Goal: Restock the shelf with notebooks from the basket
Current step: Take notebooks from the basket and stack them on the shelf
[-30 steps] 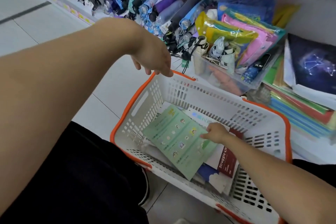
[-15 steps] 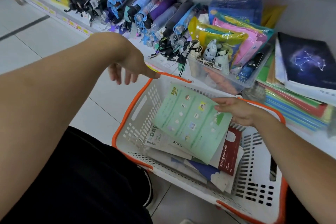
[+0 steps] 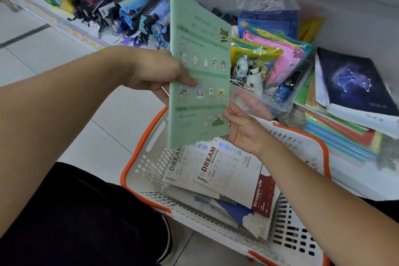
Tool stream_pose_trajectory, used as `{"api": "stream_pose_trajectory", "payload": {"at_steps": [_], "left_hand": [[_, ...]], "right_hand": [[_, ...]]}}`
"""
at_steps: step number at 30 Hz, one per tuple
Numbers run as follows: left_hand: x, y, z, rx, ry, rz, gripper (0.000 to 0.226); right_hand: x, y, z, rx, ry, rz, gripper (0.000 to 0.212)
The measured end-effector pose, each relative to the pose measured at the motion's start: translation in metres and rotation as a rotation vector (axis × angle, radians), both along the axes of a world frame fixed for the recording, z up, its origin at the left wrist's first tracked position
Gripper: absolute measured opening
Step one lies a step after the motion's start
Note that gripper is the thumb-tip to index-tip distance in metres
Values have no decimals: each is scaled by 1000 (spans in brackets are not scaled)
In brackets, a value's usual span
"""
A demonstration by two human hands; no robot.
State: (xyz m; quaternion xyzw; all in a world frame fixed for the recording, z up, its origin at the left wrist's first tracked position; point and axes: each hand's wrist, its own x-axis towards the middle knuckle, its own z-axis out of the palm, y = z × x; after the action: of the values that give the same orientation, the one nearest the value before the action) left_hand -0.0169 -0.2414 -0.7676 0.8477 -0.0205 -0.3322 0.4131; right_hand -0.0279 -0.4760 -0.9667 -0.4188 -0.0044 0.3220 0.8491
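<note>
Two bare hands hold one pale green notebook [image 3: 199,67] upright above the white basket with orange rim [image 3: 306,242]. Left hand [image 3: 159,73]: clamped on the notebook's left edge at mid-height, thumb lying across the front cover and the remaining fingers hidden behind it. Right hand [image 3: 243,127]: closed on the lower right corner of the same notebook, thumb at the cover's edge, palm turned toward the camera. The cover faces the viewer and bears rows of small cartoon figures; its print is too blurred to read.

Below both hands, the basket contains further notebooks lying flat in a loose pile. Directly beneath the right hand lies a white "DREAM University" notebook [image 3: 224,168], overlapping a second copy of the same design [image 3: 174,166] to its left. Toward the right wrist lies a dark red "Struggle Life" notebook [image 3: 264,196], and a navy notebook with white clouds [image 3: 235,211] shows below it.

Beyond the right hand, on the shelf [image 3: 345,170], stands a clear bin of packaged goods [image 3: 267,67]. Further right rests a stack of notebooks [image 3: 336,134], topped by a dark constellation notebook [image 3: 354,80]. Beyond the left hand, folded umbrellas [image 3: 138,17] lie along the same shelf.
</note>
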Motion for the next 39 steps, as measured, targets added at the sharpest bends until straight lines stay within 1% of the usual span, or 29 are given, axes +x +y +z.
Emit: {"api": "stream_pose_trajectory", "payload": {"at_steps": [1, 2, 3, 4, 5, 6, 7, 9, 10, 12, 15, 16, 17, 18, 20, 21, 24, 27, 29, 31, 32, 35, 37, 38, 39], "left_hand": [[3, -1, 1, 42, -56, 44, 26], [6, -1, 2, 131, -106, 45, 22], [7, -2, 3, 245, -147, 10, 17], [7, -3, 2, 372, -179, -41, 13], [6, -4, 1, 504, -212, -92, 11], [6, -3, 0, 623, -241, -138, 14], [6, -2, -1, 708, -259, -173, 18], [8, 5, -2, 766, -261, -200, 21], [9, 8, -2, 761, -254, -189, 21], [9, 12, -1, 735, -247, -149, 18], [11, 14, -1, 707, -265, -116, 17], [12, 13, -1, 706, -265, -112, 18], [13, 12, -1, 712, -259, -112, 19], [14, 12, -2, 723, -250, -119, 20], [15, 13, -4, 746, -240, -137, 22], [16, 14, -4, 752, -234, -142, 22], [19, 19, -6, 707, -209, -129, 20], [20, 24, -6, 672, -183, -105, 20], [21, 25, -7, 659, -163, -93, 21], [22, 29, -8, 643, -130, -77, 26], [22, 33, -9, 644, -121, -66, 29], [23, 51, -3, 688, -147, 2, 35], [21, 63, 2, 695, -191, 69, 34], [19, 67, 3, 667, -206, 111, 32], [18, 71, 3, 595, -200, 160, 29]], "right_hand": [[-1, 0, -6, -157, -20, 84, 27], [-2, -5, -14, -413, -91, 198, 24], [-4, -14, -27, -760, -195, 311, 29], [-8, -26, -42, -1122, -291, 399, 40], [-15, -39, -57, -1409, -353, 447, 58], [-25, -50, -71, -1577, -366, 461, 78], [-35, -59, -83, -1664, -344, 475, 99], [-52, -71, -102, -1766, -298, 527, 138], [-58, -75, -110, -1814, -293, 530, 147], [-63, -81, -118, -1870, -293, 503, 152], [-67, -85, -124, -1884, -290, 479, 148], [-67, -85, -125, -1880, -280, 452, 143], [-66, -86, -125, -1869, -276, 420, 132], [-64, -87, -125, -1846, -277, 386, 114], [-53, -90, -120, -1780, -290, 336, 61], [-45, -91, -115, -1754, -302, 354, 43], [-30, -91, -100, -1696, -318, 396, 44], [-32, -90, -100, -1682, -402, 375, 27], [-32, -88, -97, -1594, -459, 422, 16], [-23, -85, -83, -1398, -451, 418, 12], [-16, -85, -71, -1286, -420, 381, 11], [1, -85, -31, -917, -266, 168, 9], [5, -81, -9, -706, -168, 5, 11], [6, -75, -1, -615, -129, -63, 10], [8, -67, 6, -531, -106, -118, 7]]}}
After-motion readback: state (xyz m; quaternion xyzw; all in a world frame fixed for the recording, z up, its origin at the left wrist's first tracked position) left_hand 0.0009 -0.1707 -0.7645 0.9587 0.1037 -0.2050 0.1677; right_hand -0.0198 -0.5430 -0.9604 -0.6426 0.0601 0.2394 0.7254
